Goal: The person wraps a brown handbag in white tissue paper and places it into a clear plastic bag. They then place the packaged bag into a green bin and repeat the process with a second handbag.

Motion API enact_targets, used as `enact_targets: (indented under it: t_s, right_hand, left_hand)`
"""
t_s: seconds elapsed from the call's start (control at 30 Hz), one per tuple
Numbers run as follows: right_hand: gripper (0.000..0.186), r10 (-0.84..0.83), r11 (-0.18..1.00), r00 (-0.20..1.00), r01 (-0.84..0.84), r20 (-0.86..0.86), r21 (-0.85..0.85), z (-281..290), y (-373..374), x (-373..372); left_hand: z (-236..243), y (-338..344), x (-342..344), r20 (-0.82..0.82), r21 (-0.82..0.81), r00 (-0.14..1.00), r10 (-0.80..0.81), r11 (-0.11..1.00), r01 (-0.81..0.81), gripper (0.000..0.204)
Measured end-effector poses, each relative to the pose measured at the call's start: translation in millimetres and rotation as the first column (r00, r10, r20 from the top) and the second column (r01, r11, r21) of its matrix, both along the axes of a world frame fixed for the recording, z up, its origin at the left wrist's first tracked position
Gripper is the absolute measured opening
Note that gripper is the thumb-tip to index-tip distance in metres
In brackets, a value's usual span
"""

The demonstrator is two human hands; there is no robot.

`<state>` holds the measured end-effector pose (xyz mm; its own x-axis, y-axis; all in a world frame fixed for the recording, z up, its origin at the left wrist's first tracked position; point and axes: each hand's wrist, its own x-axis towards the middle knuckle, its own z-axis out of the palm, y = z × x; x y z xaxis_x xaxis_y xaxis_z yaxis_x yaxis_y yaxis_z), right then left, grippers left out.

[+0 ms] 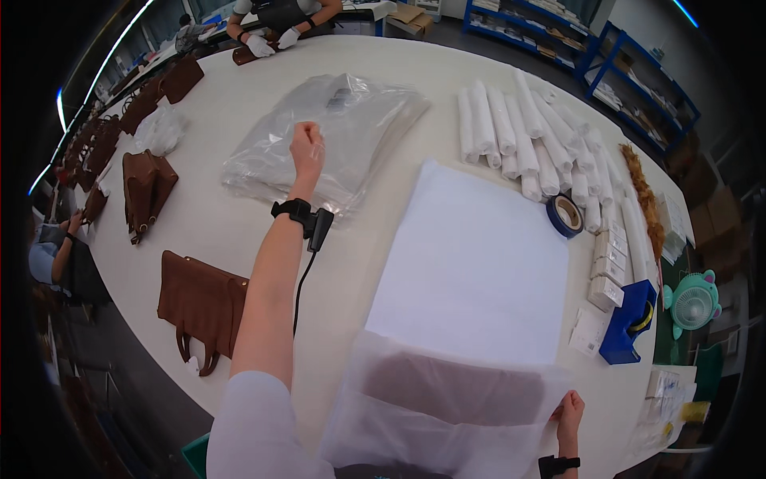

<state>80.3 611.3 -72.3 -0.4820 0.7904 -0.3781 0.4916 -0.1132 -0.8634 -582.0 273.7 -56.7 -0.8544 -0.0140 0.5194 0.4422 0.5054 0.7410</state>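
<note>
My left hand (307, 149) is over a stack of clear plastic bags (359, 136), its fingers closed; whether they pinch the top bag is hidden. Near the front edge, my right hand (569, 412) has its fingers closed at the side edge of thin white wrapping paper (447, 443). Through this paper shows a flat dark brown shape (455, 391), blurred by the covering. Beyond it, a large white sheet (479, 263) lies flat on the table.
Brown leather handbags (199, 299) lie at the left. White paper rolls (511, 128) are piled at the back right. Dark blue tape (565, 215), small white boxes (609, 267) and a blue tape dispenser (629, 322) line the right. A gloved co-worker (271, 40) works across the table (407, 68).
</note>
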Motion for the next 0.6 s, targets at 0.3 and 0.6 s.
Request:
enact_targets:
  t_s: [0.3, 0.6]
  right_hand:
    - [0.015, 0.208, 0.948, 0.975, -0.222, 0.084, 0.229, 95.3, 40.0, -41.6]
    - [0.044, 0.594, 0.014, 0.771, -0.293, 0.228, 0.956, 180.7, -90.0, -236.2]
  left_hand:
    - [67.3, -33.4, 3.5, 0.014, -0.072, 0.991, 0.137, 0.988, -0.135, 0.018]
    - [92.9, 105.5, 237.1, 0.0, -0.234, 0.766, -0.642, 0.745, 0.625, 0.04]
